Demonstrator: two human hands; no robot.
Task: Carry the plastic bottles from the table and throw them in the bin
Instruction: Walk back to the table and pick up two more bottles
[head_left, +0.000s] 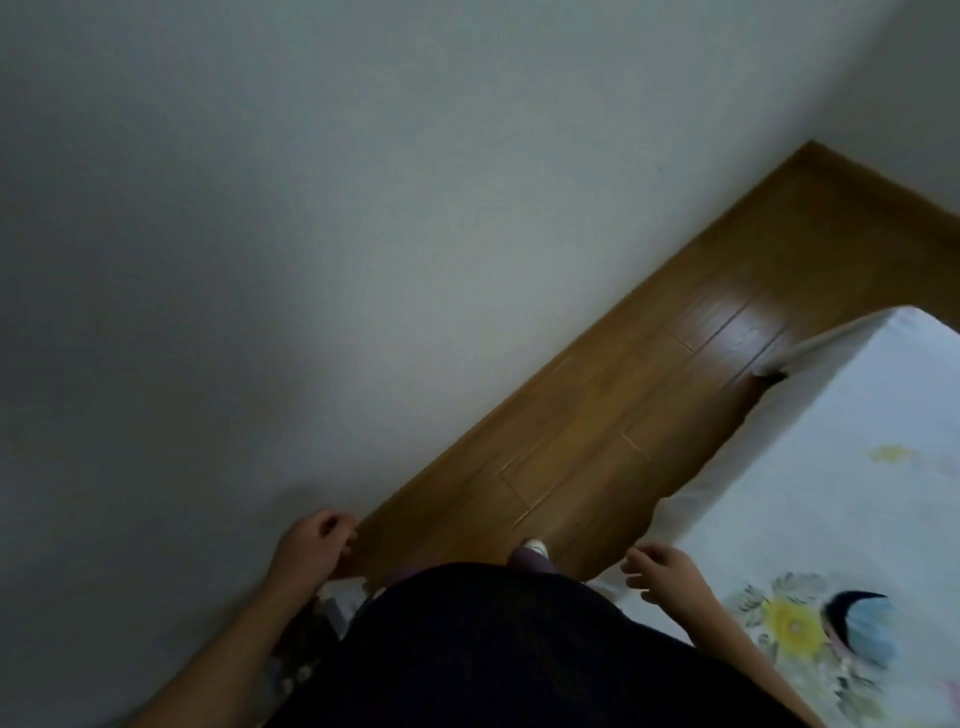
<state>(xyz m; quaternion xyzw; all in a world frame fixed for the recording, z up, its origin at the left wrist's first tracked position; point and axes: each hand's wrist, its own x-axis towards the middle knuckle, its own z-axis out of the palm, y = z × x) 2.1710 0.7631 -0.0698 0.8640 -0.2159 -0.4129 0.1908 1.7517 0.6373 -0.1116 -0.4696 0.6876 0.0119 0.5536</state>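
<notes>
Both hands empty right now: left hand (317, 540) at lower left of the frame with fingers loosely curled around nothing, right hand (665, 569) at lower right with fingers spread and relaxed, also gripping nothing. No plastic bottles anywhere in view, no table, no bin either, so can't tell where any of them sit from here.

Going big to small: grey wall (311, 234) filling the whole upper left and most of the frame. Strip of wooden floor (649, 415) running diagonally from upper right down to bottom centre. White flowered sheet (831, 493) over what looks like a bed along the right edge, close to the right hand, though hard to say if touching. Dark clothing (493, 649) across the bottom middle. Tip of a shoe (535, 548) poking out just above it, on the floor.

Probably walking along that narrow gap between wall and bed, either heading for the bottles or just done with a drop, can't say which. For doing this bit well: keep hands free and loose like this, stay centred in the gap so nothing snags the sheet, look up to find the table or bin, then grab bottles by the body, one per hand
</notes>
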